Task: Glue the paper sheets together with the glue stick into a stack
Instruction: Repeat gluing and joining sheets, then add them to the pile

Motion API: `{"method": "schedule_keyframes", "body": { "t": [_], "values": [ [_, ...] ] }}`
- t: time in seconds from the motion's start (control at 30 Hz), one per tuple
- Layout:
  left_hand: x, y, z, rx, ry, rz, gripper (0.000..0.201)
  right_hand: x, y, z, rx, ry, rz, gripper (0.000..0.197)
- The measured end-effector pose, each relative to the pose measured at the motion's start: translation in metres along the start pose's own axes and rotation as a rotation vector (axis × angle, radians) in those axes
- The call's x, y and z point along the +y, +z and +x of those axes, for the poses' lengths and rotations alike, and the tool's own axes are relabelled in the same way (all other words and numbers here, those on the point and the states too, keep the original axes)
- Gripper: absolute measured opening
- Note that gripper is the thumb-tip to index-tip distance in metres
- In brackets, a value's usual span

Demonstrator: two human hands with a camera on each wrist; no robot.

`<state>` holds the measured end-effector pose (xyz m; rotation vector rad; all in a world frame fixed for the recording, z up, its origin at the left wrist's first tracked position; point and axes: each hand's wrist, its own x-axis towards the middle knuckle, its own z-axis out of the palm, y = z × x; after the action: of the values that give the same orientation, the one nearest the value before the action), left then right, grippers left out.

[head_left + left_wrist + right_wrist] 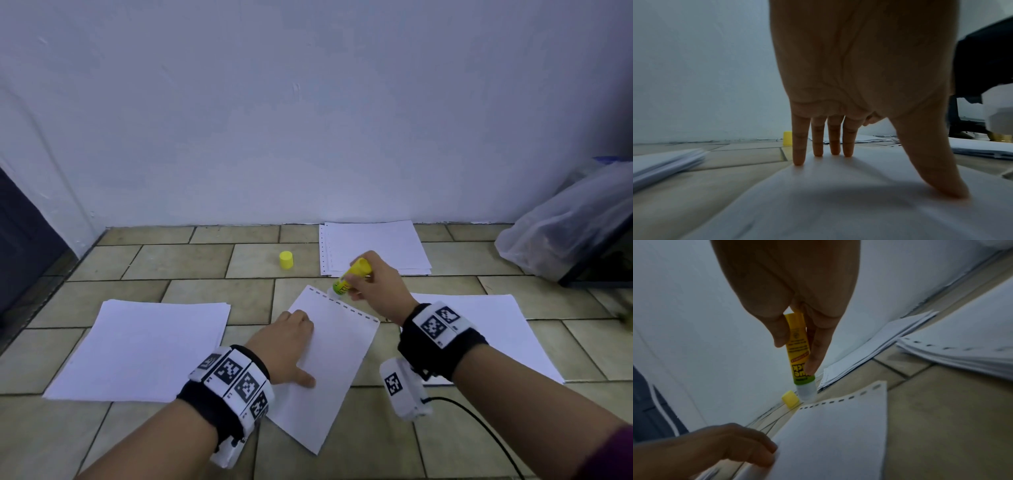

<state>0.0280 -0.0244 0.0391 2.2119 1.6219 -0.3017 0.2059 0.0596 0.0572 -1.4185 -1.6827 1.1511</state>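
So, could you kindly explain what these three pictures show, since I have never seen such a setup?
No robot here: a person wears cameras on the head and on both wrists. The head view looks down at a tiled floor. The left hand presses flat on a perforated sheet. The right hand grips an uncapped glue stick, its tip at the sheet's perforated edge. Its yellow cap stands nearby. Paper piles lie around, and a plastic bag by the wall. Each wrist view looks along its own fingers.

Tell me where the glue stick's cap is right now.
In the head view the yellow cap stands on the tiled floor near the wall, left of the far paper pile, beyond the left hand.
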Motion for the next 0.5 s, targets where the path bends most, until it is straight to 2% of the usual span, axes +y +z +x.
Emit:
{"method": "schedule_keyframes", "body": {
  "t": [0.27,0.5],
  "values": [
    [0.004,-0.001,-0.001,-0.004,-0.02,0.03,0.081,-0.021,0.033,0.016,-0.225,-0.179,-0.326,0.023],
    [0.004,-0.001,0.0,-0.01,-0.02,0.028,0.081,-0.023,0.017,0.014,-0.35,-0.205,-0.611,0.021]
  ]
}}
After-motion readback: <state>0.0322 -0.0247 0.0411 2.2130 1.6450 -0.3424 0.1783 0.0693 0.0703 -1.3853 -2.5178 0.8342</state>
